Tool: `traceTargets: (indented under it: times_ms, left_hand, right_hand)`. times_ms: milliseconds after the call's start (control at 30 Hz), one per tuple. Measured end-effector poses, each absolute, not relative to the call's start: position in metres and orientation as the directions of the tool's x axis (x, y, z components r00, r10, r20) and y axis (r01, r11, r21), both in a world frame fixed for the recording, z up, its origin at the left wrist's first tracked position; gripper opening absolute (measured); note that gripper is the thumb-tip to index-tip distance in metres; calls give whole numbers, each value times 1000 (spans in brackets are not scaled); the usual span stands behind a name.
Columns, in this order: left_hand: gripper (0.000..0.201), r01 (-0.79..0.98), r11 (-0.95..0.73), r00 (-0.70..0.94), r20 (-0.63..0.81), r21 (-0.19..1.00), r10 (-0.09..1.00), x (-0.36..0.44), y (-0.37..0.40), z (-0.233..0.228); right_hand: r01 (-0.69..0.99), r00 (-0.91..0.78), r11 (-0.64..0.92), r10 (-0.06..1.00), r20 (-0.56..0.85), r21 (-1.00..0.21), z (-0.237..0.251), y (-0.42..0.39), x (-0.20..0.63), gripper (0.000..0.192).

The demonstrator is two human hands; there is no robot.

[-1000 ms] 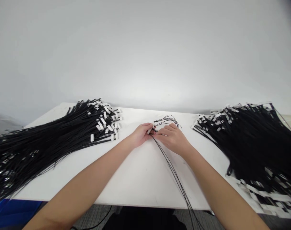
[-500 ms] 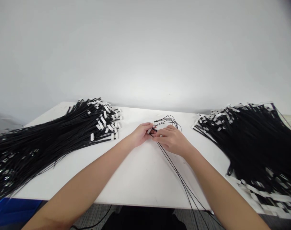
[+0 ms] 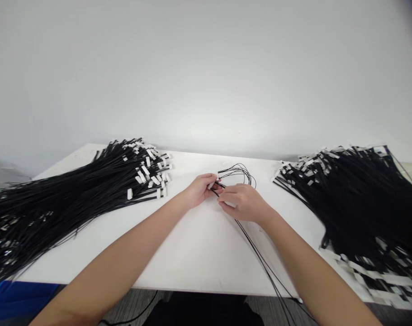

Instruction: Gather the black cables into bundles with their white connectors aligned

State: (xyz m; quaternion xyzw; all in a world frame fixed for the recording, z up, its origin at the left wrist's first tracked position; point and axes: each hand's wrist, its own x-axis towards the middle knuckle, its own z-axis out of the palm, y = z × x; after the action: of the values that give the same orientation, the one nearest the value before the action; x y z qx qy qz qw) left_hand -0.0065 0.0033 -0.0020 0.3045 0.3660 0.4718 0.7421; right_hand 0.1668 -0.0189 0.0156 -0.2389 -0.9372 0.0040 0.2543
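Over the middle of the white table, my left hand (image 3: 201, 190) is closed around a small white connector (image 3: 211, 184) with thin black wires running from it. Just to the right, my right hand (image 3: 243, 201) pinches the black wires (image 3: 256, 249) a short way from that connector. Beyond my knuckles some wires bend into a loop (image 3: 241, 168) and come back toward my left fingertips. Other strands trail from under my right hand down past the table's front edge. My fingers partly hide the connector and the wire ends.
A large heap of black cables with white connectors (image 3: 138, 167) lies on the left of the table (image 3: 192, 262). Another heap (image 3: 355, 194) covers the right side. A pale wall (image 3: 206, 81) stands behind. Something blue (image 3: 19, 299) sits at lower left, below the table edge.
My right hand has shifted slightly right and down, away from the connector, so more wire shows between my hands. My left hand has stayed in place.
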Motion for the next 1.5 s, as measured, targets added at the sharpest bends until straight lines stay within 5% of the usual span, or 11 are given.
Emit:
traceTargets:
  times_ms: [133, 233, 367, 467, 600, 800, 900, 1000, 1167, 1333, 1500]
  left_hand:
    - [5, -472, 373, 300, -252, 799, 920, -6, 4, -3]
    - [5, -481, 360, 294, -240, 799, 925, -5, 4, -3]
    - [7, -472, 366, 307, -240, 802, 921, -4, 3, -2]
    - [8, -454, 364, 320, -233, 813, 918, -4, 2, -2]
    - [8, -477, 377, 299, -257, 794, 919, -4, 3, -1]
    - [5, -465, 404, 273, -306, 788, 912, -3, 3, 2]
    - [5, -465, 400, 275, -301, 790, 913, -3, 3, 1]
    - [7, -467, 391, 282, -286, 793, 916, -4, 4, -2]
    - [7, -465, 381, 283, -274, 799, 919, -4, 4, -2]
    - [7, -478, 370, 293, -252, 796, 922, -4, 4, -2]
    - [7, -500, 357, 286, -239, 789, 928, -4, 4, -1]
  right_hand:
    - [461, -703, 836, 548, 454, -297, 19, -19, 164, 18]
    - [443, -612, 701, 692, 383, -558, 25, -19, 162, 19]
    - [369, -621, 273, 784, -17, -888, 33, -17, 166, 19]
    - [254, -711, -47, 668, -220, -966, 39, -15, 172, 19]
    - [-132, -635, -271, 762, -128, -954, 49, -11, 180, 16]
    - [-515, -79, -60, 997, -23, -855, 54, 4, 189, 21]
    - [-523, 311, 142, 950, -33, -841, 49, 15, 197, 21]
    - [-561, 472, 238, 879, -70, -793, 47, 22, 205, 21]
    - [-587, 322, 160, 945, -48, -794, 52, 21, 205, 27]
    - [-102, 95, 77, 993, 67, -992, 53, 4, 191, 25]
    - [240, -35, 129, 992, 124, -962, 50, -6, 180, 27]
